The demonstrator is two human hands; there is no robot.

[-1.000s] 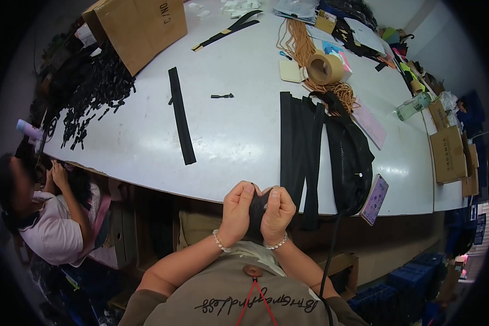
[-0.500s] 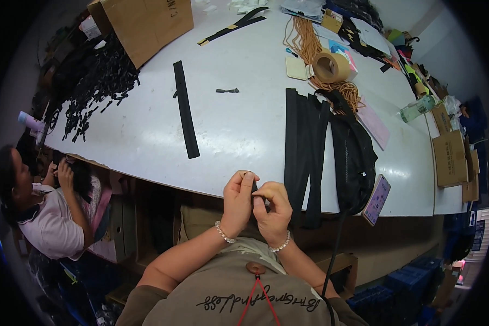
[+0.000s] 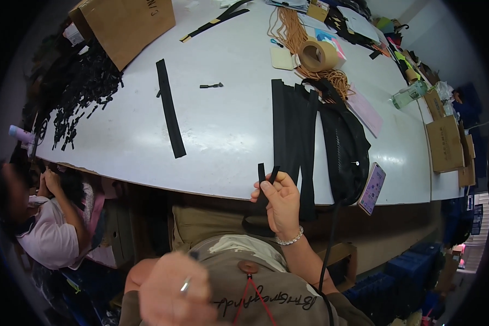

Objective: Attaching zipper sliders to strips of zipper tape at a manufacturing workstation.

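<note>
My right hand (image 3: 283,204) is closed at the table's near edge, pinching a narrow black strip (image 3: 261,173). Two ends of it stick up past my fingers, and a looped length hangs below the hand. Low in front of my body, my left hand (image 3: 174,293) is smeared by motion, with a ring on one finger. A small dark spot shows by its fingertips, too blurred to name. Just beyond my right hand lie several long black fabric strips (image 3: 288,125), with a black bag (image 3: 343,155) to their right.
On the white table (image 3: 228,136) are another black strip (image 3: 171,108), a small black piece (image 3: 211,85), a tape roll (image 3: 317,55), orange cord (image 3: 287,32) and a phone (image 3: 372,187). A carton (image 3: 127,32) stands beside piled black parts (image 3: 87,81). Another person (image 3: 51,233) sits at left.
My hands have parted: the left swung down and left toward my body, while the right stays near the table edge. The strip's two ends now show above my right fingers. The view shifted slightly.
</note>
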